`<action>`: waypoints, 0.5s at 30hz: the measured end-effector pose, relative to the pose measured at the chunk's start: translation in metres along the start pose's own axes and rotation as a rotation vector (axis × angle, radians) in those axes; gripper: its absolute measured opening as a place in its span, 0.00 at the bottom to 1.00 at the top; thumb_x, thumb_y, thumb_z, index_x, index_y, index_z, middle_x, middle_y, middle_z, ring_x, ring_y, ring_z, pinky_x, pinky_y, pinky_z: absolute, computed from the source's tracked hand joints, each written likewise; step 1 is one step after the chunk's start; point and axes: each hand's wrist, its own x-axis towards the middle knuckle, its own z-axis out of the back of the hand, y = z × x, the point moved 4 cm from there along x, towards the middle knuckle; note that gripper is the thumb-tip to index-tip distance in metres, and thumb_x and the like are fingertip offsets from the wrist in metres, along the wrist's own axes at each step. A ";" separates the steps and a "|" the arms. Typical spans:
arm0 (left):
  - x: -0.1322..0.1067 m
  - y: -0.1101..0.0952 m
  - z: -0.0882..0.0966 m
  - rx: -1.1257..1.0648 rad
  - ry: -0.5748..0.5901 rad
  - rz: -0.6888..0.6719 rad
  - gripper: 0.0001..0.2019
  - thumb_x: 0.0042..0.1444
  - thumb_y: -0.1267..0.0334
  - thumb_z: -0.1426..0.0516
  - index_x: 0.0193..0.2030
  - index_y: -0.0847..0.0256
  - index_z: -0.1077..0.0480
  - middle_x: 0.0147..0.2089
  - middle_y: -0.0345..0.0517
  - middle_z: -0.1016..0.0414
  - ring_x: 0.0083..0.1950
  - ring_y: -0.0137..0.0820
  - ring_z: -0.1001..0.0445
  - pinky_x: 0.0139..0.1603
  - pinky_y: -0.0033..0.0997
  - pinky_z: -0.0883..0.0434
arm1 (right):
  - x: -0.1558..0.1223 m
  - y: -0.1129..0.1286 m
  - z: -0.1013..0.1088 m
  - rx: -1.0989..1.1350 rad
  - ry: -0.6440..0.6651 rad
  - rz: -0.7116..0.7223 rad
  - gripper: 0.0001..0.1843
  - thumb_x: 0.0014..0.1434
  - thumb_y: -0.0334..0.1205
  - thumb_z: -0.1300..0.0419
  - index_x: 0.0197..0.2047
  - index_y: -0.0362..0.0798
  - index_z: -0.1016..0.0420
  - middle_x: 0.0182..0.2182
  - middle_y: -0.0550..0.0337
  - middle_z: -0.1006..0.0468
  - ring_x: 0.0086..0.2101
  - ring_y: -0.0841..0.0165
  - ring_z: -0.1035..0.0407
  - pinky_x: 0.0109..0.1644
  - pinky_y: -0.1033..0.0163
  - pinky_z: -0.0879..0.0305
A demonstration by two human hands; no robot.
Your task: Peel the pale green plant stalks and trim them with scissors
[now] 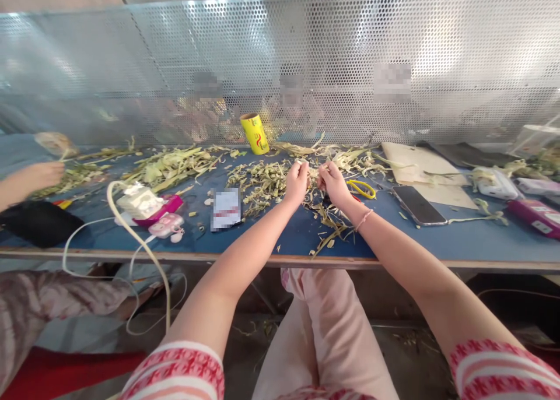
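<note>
My left hand (298, 185) is closed in a pinch above a heap of small greenish dried plant pieces (266, 181). Close beside it, my right hand (335, 186) also has its fingers pinched together. A pale bit shows at the left fingertips, and thin straw-coloured matter lies between the hands, but I cannot make out exactly what either one grips. Long dry yellowish leaves and husks (354, 160) spread behind the right hand. A yellow loop (362, 189) lies just right of it, partly covered by the hand. More dry scraps (332, 231) are scattered below the wrists.
A perforated metal screen (280, 50) borders the blue table (481, 242) at the back. A yellow tube (254, 134), a phone (419, 204), cardboard (420, 161) and a power strip with cable (144, 204) stand or lie around. At left, another person's hand (44, 175) holds stalks.
</note>
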 end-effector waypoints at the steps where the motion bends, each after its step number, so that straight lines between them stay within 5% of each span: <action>1: 0.002 0.003 0.000 -0.042 0.016 0.030 0.21 0.56 0.44 0.45 0.25 0.59 0.42 0.17 0.31 0.47 0.18 0.21 0.46 0.21 0.25 0.46 | 0.001 -0.001 0.003 0.017 -0.009 -0.038 0.19 0.54 0.57 0.41 0.31 0.52 0.42 0.17 0.70 0.37 0.19 0.75 0.43 0.23 0.67 0.47; 4: 0.008 0.010 0.001 -0.209 0.041 0.140 0.18 0.56 0.46 0.44 0.29 0.60 0.39 0.16 0.30 0.47 0.16 0.19 0.45 0.20 0.23 0.44 | 0.004 -0.003 0.011 0.079 -0.091 -0.101 0.16 0.53 0.52 0.38 0.29 0.51 0.39 0.18 0.69 0.34 0.19 0.75 0.41 0.23 0.68 0.46; 9: 0.011 0.010 0.004 -0.422 0.039 0.289 0.11 0.53 0.63 0.41 0.36 0.59 0.41 0.28 0.36 0.29 0.27 0.22 0.29 0.32 0.23 0.31 | 0.002 0.002 0.014 0.237 -0.118 -0.161 0.10 0.51 0.39 0.37 0.28 0.49 0.37 0.20 0.67 0.28 0.20 0.77 0.36 0.25 0.71 0.39; 15: 0.013 0.008 0.006 -0.191 0.024 0.013 0.23 0.42 0.77 0.39 0.43 0.56 0.40 0.36 0.37 0.29 0.34 0.23 0.28 0.36 0.25 0.30 | -0.001 0.010 0.014 0.397 -0.165 -0.157 0.09 0.54 0.31 0.40 0.27 0.49 0.37 0.22 0.66 0.25 0.25 0.78 0.30 0.32 0.74 0.33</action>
